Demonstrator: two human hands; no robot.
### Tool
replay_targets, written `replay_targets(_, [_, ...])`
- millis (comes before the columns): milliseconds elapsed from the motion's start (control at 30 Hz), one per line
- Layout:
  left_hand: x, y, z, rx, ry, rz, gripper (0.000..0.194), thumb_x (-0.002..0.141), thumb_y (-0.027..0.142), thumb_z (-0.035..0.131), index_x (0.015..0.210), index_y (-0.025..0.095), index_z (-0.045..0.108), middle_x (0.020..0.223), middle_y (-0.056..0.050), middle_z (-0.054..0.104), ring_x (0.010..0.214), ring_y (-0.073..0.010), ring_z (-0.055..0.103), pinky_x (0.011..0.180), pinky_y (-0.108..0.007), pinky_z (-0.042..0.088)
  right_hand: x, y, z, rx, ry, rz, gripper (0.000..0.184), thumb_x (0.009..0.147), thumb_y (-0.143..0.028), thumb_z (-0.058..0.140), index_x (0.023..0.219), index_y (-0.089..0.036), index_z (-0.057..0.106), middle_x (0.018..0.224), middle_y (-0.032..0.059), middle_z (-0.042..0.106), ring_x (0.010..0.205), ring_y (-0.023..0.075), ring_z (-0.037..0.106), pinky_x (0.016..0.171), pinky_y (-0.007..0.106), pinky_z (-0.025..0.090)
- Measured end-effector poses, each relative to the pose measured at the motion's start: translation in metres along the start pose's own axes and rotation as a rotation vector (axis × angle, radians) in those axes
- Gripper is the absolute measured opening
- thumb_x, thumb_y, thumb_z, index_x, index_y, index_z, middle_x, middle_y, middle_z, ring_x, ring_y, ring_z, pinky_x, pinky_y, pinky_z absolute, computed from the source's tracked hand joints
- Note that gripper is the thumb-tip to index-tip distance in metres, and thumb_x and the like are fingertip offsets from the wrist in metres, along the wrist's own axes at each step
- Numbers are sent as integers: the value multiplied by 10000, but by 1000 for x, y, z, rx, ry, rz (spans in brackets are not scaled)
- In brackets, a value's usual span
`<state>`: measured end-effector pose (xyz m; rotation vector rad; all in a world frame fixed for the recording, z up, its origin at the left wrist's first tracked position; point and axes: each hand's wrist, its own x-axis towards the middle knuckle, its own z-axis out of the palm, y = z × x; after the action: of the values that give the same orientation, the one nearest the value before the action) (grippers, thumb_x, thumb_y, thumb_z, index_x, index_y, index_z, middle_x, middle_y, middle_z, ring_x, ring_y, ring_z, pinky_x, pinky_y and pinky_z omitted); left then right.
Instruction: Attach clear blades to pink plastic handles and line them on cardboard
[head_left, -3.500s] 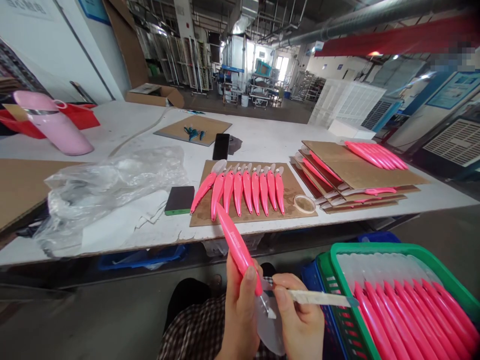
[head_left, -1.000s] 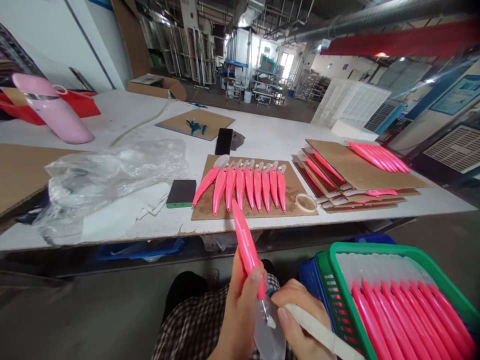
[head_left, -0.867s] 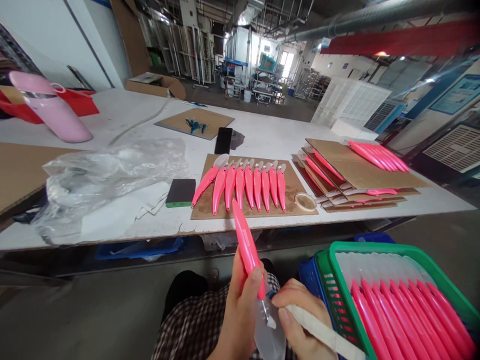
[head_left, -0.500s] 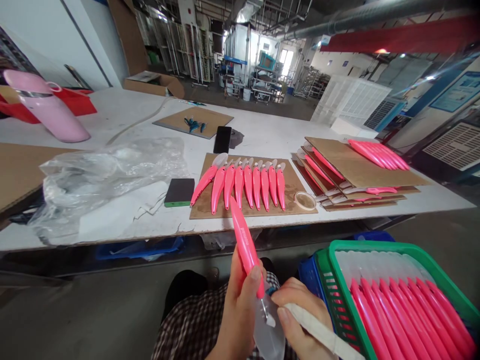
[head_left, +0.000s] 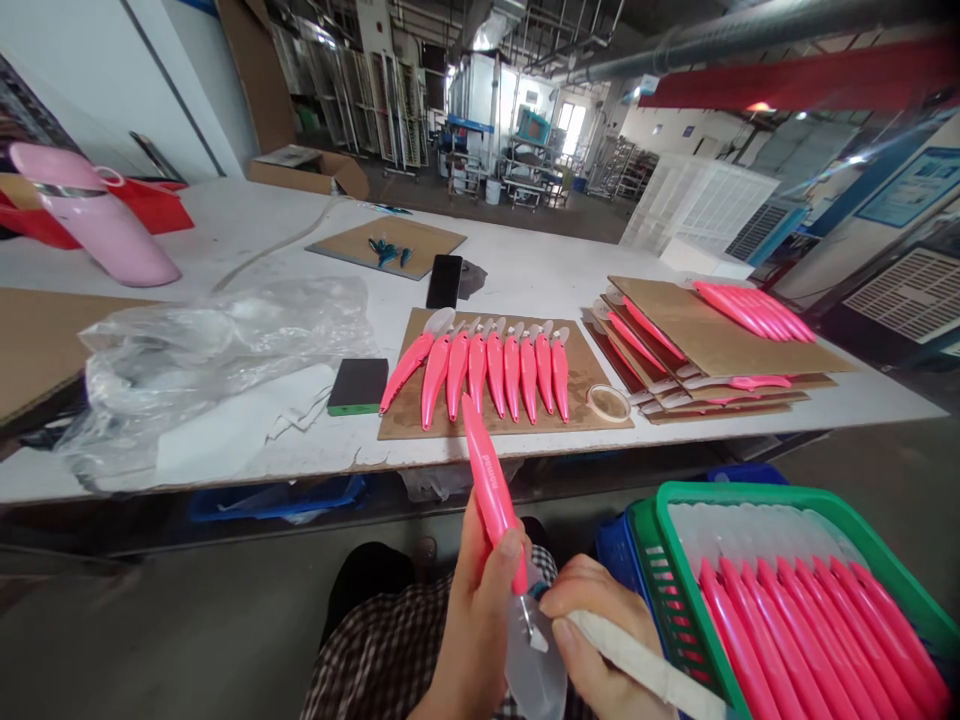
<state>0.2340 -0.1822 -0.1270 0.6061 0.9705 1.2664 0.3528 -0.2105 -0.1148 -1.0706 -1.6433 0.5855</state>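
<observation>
Left hand [head_left: 480, 610]'s pinching a pink lure [head_left: 489, 480], tip toward 11 o'clock; right hand [head_left: 604, 625]'s pinching a pale stick [head_left: 637, 655]. Green basket [head_left: 765, 492] at 4 o'clock.

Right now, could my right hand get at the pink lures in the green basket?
Probably: the green basket stands open beside your right hand and nothing covers the pink lures, but that hand grips a white tool.

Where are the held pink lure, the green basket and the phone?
Held pink lure [head_left: 490, 485]: head view, on its printed body.
Green basket [head_left: 750, 493]: head view, on its far rim.
Phone [head_left: 444, 281]: head view, on its dark screen.
</observation>
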Motion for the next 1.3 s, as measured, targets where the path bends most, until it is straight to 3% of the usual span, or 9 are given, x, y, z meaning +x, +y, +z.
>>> replay_targets(267, [1, 1, 3, 3, 17, 7, 371, 794, 448, 640, 1070, 214, 559, 944, -41, 632, 863, -197, 579, 711, -275, 467, -2, 3, -4, -46, -31, 36, 64, 827, -231, 570, 819, -235, 633, 672, -19, 600, 611, 125, 556, 554, 219, 432])
replay_targets(467, [1, 0, 0, 5, -16, -27, 348, 806, 423, 639, 1075, 215, 563, 948, -44, 632, 839, -195, 575, 711, -278, 466, 7, -9, -6, -94, -67, -27, 115, 796, -122, 569, 808, -218, 631, 674, -11, 618, 604, 120, 589, 562, 205, 472])
replay_targets(600, [3, -3, -1, -7, 8, -18, 381, 791, 434, 655, 1093, 220, 567, 967, -49, 633, 867, -207, 577, 720, -285, 472, 1, -2, -2, -56, -6, -3, 74, 822, -215, 568, 787, -221, 632, 641, -4, 597, 573, 134, 558, 520, 227, 445])
replay_targets(700, [3, -2, 1, -19, 28, -8, 390, 786, 444, 654, 1089, 215, 568, 965, -51, 638, 869, -211, 585, 706, -280, 475, -1, 3, 0, -60, -29, 32, 110, 846, -282, 563, 787, -224, 635, 644, 5, 598, 587, 151, 564, 531, 251, 444])
replay_targets(933, [3, -3, -1, -5, 17, -44, 393, 798, 440, 647, 1107, 213, 564, 833, -30, 616, 805, -200, 575, 706, -292, 475, 6, -3, -3, -60, -48, -9, 86, 825, -170, 562, 807, -223, 627, 660, 0, 614, 595, 135, 577, 545, 232, 460])
replay_targets(1133, [3, -2, -2, -14, 25, -14, 391, 805, 438, 641, 1113, 213, 556, 930, -40, 633, 826, -191, 583, 721, -279, 475, -2, 8, 1, -69, -94, 35, 83, 841, -244, 553, 821, -224, 631, 670, 6, 613, 609, 151, 573, 550, 252, 446])
replay_targets(1300, [2, 0, 0, -3, 35, -47, 369, 800, 424, 653, 1084, 203, 569, 964, -51, 636, 881, -210, 585, 729, -282, 476, 0, 6, 0, -69, -40, 4, 102, 837, -229, 551, 779, -224, 634, 639, 5, 613, 589, 150, 575, 536, 251, 452])
